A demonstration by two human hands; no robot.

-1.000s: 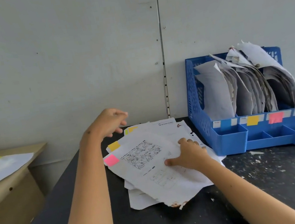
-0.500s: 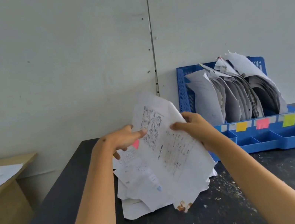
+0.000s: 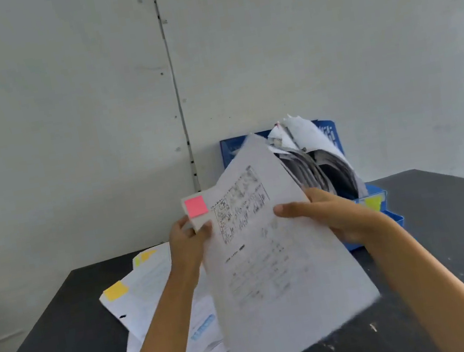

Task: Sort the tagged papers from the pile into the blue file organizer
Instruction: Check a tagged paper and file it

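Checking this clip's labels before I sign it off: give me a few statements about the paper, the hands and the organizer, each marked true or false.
1. Both hands hold the lifted paper. True: the left hand pinches its left edge, the right hand grips its right edge.
2. The tag on the lifted paper is yellow. False: it is pink.
3. The organizer holds no papers. False: curled sheets already stand in it.
4. More papers lie on the table, in a pile under the left arm. True.
5. The top sheet of the pile bears a yellow tag. True.
6. The lifted paper lies flat on the table. False: it is held up in the air, in front of the organizer.
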